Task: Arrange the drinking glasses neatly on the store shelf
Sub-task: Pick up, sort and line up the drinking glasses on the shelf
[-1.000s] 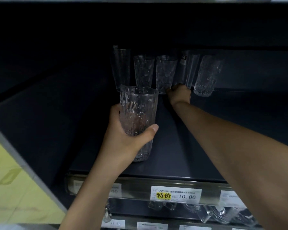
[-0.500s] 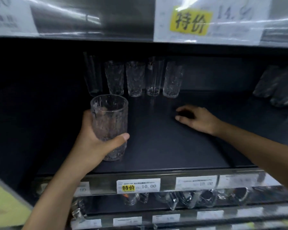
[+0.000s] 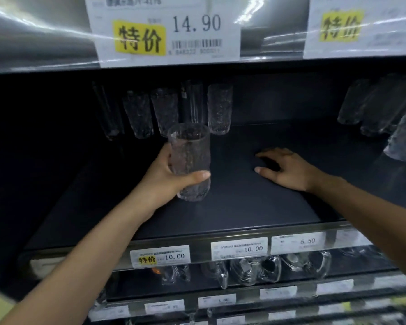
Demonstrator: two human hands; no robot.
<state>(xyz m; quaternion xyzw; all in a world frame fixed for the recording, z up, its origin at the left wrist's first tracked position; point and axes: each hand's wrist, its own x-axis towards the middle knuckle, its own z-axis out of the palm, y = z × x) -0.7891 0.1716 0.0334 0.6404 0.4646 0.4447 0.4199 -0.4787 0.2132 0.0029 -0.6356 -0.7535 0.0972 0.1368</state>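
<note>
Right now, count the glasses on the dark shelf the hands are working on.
At least 9. One in the left hand, a textured glass. Five in a back row. About three blurred at far right; more may be hidden.

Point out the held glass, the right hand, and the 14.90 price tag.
held glass (image 3: 189,158), head view, on its textured side wall above the thumb.
right hand (image 3: 288,171), head view, on the back of the hand.
14.90 price tag (image 3: 196,23), head view, on the printed price.
</note>
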